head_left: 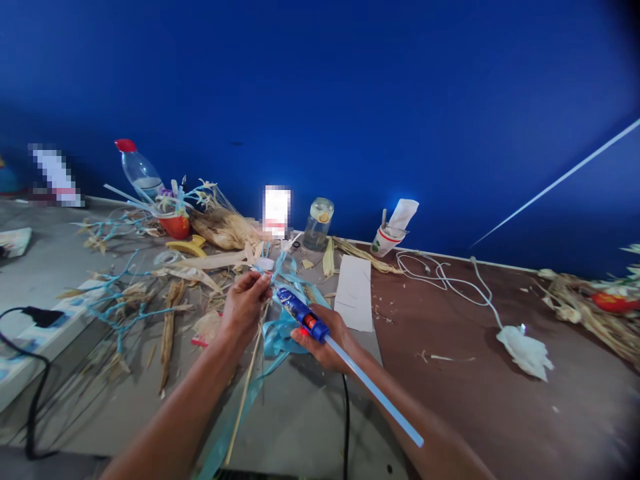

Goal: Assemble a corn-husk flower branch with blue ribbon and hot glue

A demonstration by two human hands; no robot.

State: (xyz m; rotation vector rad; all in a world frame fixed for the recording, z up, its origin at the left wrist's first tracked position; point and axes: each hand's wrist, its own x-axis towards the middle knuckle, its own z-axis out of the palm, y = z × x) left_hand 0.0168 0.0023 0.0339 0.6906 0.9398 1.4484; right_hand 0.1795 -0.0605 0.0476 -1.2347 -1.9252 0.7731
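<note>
My right hand (327, 340) is wrapped round a blue glue gun (303, 312), whose nozzle points up and left at my left hand's fingertips. A long translucent glue stick (377, 393) sticks out of its back end. My left hand (247, 300) is closed in a pinch on the upper part of a thin straw-coloured stick (245, 400), with pale blue ribbon and pale husk pieces at its top. The exact grip is partly hidden by the fingers. Loose light blue ribbon (280, 337) lies between and below the hands.
Blue-wrapped branches (120, 320) and dried husks (173, 327) litter the left side, beside a white power strip (55, 333). Behind stand a red cup (175, 225), a plastic bottle (140, 173), a glass jar (317, 227) and a paper cup (385, 241). A white cable (445, 283) lies right.
</note>
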